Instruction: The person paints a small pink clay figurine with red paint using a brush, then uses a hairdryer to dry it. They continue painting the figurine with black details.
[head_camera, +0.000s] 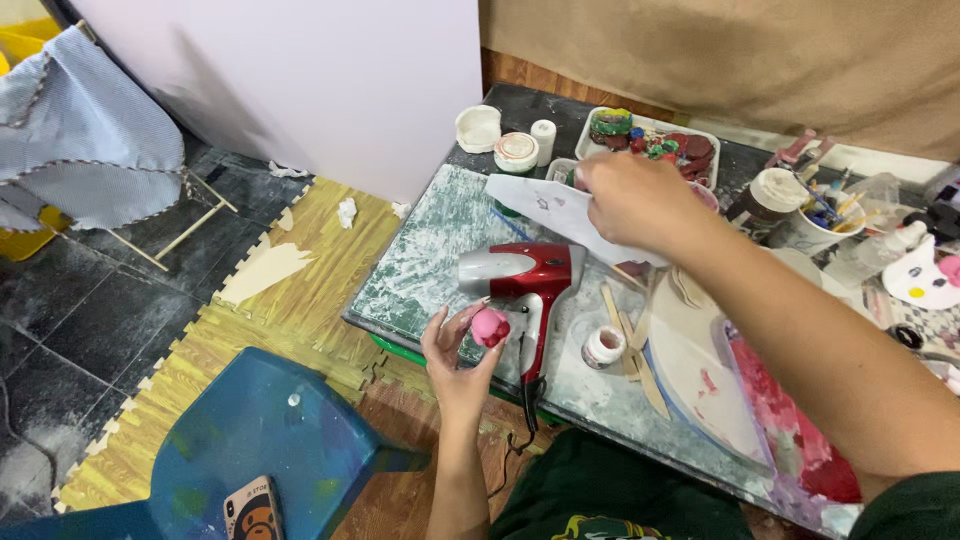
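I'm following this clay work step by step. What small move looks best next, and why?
Probably bring the paper sheet in the right hand down toward the left hand, which holds a small pink clay piece in its fingertips. The red hair dryer lies unused between them on the table.

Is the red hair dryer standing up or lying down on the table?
Lying down: the hair dryer rests on its side on the table, handle towards the person, beside the left hand holding a pink lump.

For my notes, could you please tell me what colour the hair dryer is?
The hair dryer is dark red with a silver nozzle, seen in the head view.
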